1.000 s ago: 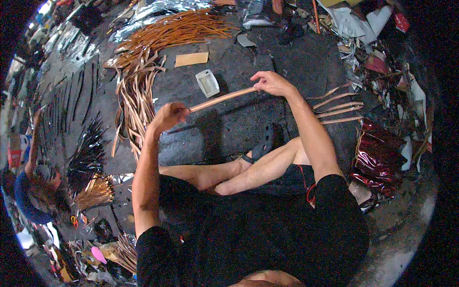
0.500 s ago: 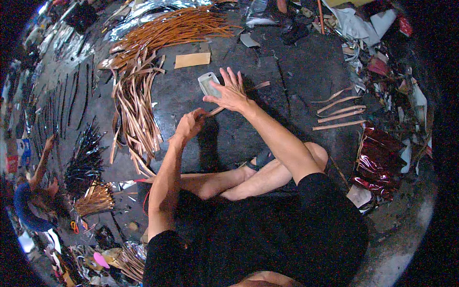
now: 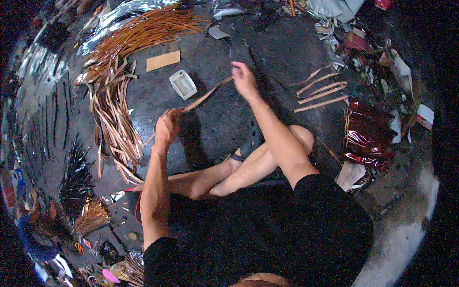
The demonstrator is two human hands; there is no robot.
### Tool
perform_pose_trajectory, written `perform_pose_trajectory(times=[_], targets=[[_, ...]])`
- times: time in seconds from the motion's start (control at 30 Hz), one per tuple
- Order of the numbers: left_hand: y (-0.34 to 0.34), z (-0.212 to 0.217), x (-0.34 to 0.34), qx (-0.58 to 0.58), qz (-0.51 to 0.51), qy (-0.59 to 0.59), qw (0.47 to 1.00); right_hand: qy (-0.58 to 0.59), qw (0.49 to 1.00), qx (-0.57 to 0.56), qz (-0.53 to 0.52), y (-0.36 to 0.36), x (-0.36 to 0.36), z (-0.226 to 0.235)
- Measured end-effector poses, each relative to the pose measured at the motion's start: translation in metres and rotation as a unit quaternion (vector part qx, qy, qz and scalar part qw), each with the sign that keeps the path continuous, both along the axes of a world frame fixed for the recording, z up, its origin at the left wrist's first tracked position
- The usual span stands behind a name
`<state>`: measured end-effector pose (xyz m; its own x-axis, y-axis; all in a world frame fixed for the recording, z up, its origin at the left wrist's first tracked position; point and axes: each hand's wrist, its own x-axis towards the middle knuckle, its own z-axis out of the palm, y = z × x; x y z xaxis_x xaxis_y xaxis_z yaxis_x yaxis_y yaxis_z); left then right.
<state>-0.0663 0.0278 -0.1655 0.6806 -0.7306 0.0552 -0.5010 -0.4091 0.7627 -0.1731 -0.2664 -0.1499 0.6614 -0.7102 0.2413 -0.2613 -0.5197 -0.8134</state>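
A flat tan strip (image 3: 208, 95) is stretched between my two hands above the dark floor. My left hand (image 3: 167, 125) is closed around its lower end, with a short tail showing below the fist. My right hand (image 3: 245, 82) grips the other end, farther off and to the right; its fingers are a little blurred. Just beyond my left hand, a small translucent white tub (image 3: 192, 93) stands on the floor, touched by neither hand. A heap of similar tan strips (image 3: 112, 122) lies to the left.
On the right, several separate strips (image 3: 321, 91) lie near shiny dark red sheeting (image 3: 368, 131). A tan rectangular piece (image 3: 163, 61) and a bundle of orange-brown strands (image 3: 143, 33) lie farther off. Scraps (image 3: 351, 43) are piled at the far right. My crossed legs (image 3: 244, 174) are close in.
My right hand has left its spot beside the tub and now holds the strip's far end. The strip is drawn up between both hands. The whole view has swung, shifting surroundings leftward.
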Motion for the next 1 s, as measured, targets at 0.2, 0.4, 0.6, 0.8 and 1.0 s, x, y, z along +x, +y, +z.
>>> perform_pose_trajectory(times=[0.2,0.4,0.6,0.8,1.0], targets=[[0.004,0.006,0.010,-0.042,-0.081,-0.183,0.979,0.006,0.964,0.260,-0.055,-0.017,-0.041,0.007],[0.006,0.013,0.000,-0.048,-0.053,-0.170,0.983,0.098,0.946,0.308,0.012,-0.016,-0.056,0.017],[0.007,0.007,0.005,-0.042,-0.071,-0.159,0.984,0.190,0.916,0.347,0.063,0.001,-0.063,0.018],[0.012,0.003,0.010,0.000,-0.050,-0.093,0.994,0.286,0.910,0.298,0.043,0.017,-0.064,0.019],[0.020,-0.009,0.030,0.066,-0.053,0.030,0.996,0.383,0.895,0.215,0.079,0.044,-0.049,0.026]])
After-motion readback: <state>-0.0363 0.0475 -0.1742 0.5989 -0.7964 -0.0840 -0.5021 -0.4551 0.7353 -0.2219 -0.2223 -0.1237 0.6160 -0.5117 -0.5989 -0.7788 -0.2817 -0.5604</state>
